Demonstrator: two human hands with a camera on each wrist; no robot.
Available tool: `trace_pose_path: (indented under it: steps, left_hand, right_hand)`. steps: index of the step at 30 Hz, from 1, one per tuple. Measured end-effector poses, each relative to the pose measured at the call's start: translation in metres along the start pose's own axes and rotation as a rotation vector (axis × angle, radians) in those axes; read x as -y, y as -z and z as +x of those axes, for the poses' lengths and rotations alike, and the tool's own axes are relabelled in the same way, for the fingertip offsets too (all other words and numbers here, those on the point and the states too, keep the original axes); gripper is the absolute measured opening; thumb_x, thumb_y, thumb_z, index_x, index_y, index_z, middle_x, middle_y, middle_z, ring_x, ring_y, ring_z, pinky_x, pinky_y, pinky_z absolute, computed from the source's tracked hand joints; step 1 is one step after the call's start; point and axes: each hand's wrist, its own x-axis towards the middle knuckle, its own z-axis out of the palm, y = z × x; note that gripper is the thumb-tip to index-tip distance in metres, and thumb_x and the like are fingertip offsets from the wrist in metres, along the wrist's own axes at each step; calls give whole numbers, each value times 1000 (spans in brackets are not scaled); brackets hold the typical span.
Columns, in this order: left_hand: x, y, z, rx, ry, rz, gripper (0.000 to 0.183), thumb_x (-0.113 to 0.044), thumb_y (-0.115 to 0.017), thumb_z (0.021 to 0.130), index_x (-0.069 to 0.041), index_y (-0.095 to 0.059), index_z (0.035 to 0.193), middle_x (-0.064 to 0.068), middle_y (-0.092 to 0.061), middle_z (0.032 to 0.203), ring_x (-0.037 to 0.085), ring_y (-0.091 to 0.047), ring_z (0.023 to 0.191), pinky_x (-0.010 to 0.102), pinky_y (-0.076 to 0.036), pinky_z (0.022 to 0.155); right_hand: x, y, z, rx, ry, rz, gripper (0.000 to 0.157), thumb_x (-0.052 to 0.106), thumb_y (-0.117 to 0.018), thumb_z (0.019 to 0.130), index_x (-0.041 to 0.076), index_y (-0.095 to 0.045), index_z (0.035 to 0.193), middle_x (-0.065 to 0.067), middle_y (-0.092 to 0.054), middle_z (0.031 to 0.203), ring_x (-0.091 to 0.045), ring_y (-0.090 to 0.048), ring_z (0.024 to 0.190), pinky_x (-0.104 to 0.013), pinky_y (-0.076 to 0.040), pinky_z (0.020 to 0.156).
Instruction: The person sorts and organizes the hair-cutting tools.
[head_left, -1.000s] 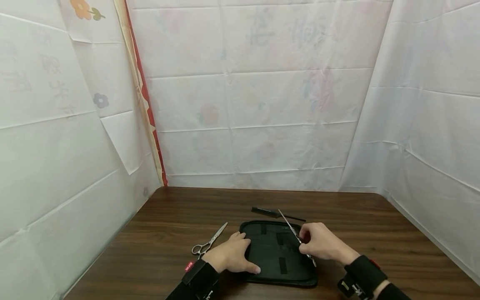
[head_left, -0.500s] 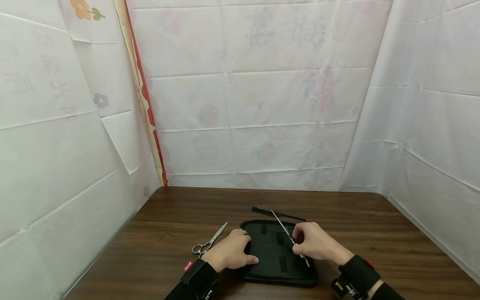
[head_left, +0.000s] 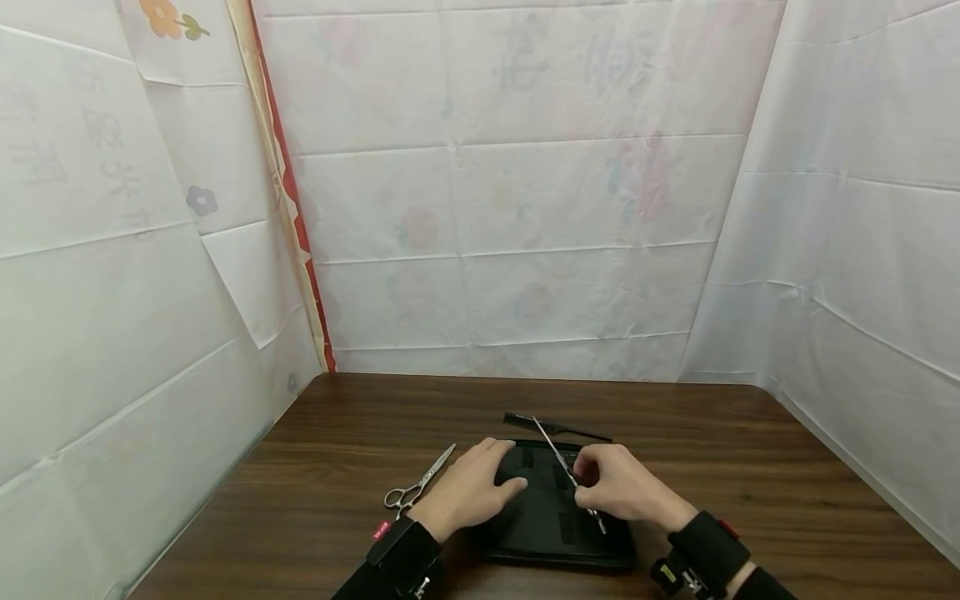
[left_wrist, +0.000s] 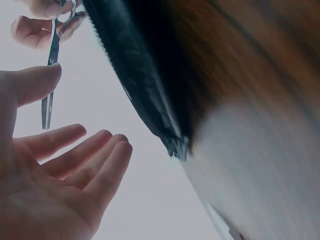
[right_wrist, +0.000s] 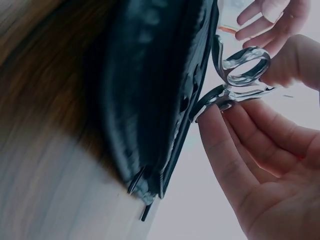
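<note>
My right hand (head_left: 630, 485) pinches a pair of silver scissors (head_left: 553, 450) by the handle end, holding them slantwise over a black zip case (head_left: 525, 525). Their blades point away, toward the far left. In the right wrist view, thumb and fingers meet at the finger rings (right_wrist: 246, 67). My left hand (head_left: 467, 492) hovers at the case's left side with thumb and fingers spread. The left wrist view shows this hand's palm (left_wrist: 45, 200) holding nothing, with the scissor blades (left_wrist: 48, 102) behind its thumb. The case lies open-faced on the table, elastic loops on its inside.
A second pair of silver scissors (head_left: 422, 487) lies on the wooden table (head_left: 315, 483), left of the case. Behind the case is a black tail comb (head_left: 528, 422). White sheets (head_left: 525, 208) hang around the table on three sides.
My right hand has carried the scissors leftward over the case. My left hand has come off the case's left edge and shifted up and slightly right, fingers spreading. The case stays in place.
</note>
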Motion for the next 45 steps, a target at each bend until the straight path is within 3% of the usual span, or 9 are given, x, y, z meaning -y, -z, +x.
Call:
trace_pose_path:
  steps: [8,17,26,35,45]
  left_hand:
    - [-3,-4,7,-46,-54,-240,58,-43,-59,103,-5,-51,146,13,-57,136,31,-59,123,48,-49,99]
    - [-7,-7,12,-170,-113,-426,45,-31,-64,102,-3,-58,137,10,-62,127,29,-62,116,45,-50,98]
    - [-15,-9,15,-214,-79,-524,40,-31,-65,101,-5,-63,132,14,-66,122,27,-62,112,48,-48,97]
    - [-23,-14,14,-199,-23,-661,33,-27,-66,101,-7,-66,127,3,-67,116,20,-61,107,40,-46,93]
    - [-33,-19,13,-244,11,-832,28,-19,-70,98,-6,-65,123,7,-65,113,19,-61,102,35,-46,87]
  right_hand:
    - [8,0,2,-31,6,31,11,10,-71,83,12,-66,92,6,-60,81,-9,-55,71,-28,-46,64]
    - [11,-2,2,-62,20,50,11,9,-71,84,13,-68,94,7,-62,84,-8,-57,74,-27,-48,67]
    - [17,-4,1,-93,59,94,12,11,-72,87,10,-70,99,6,-65,89,-7,-60,80,-28,-49,71]
    - [21,-8,2,-113,71,141,15,11,-73,86,9,-70,100,5,-66,91,-8,-62,82,-27,-52,72]
    - [25,-13,2,-128,79,175,16,10,-73,84,7,-71,99,5,-67,89,-8,-62,81,-27,-52,70]
